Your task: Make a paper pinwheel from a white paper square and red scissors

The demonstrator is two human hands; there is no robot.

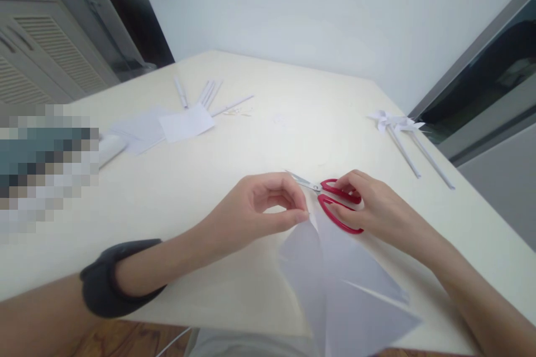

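Observation:
My left hand (268, 203) pinches the top corner of a white paper sheet (355, 312) between thumb and fingertips. The sheet hangs toward me over the table's near edge, with a slit cut into its right part and a crease down the middle. My right hand (372, 203) grips red-handled scissors (341, 228), thumb in one loop and fingers in the other. The scissor blades (304, 181) point left, slightly apart, just beyond my left fingertips; whether they touch the paper I cannot tell.
Two paper pinwheels (400, 122) on rolled sticks lie at the table's right. Loose paper sheets (184, 122), several paper rolls (207, 95) and thin pale sticks (238, 111) lie at the back left. A white roll (112, 146) sits by a blurred-out area at the left edge.

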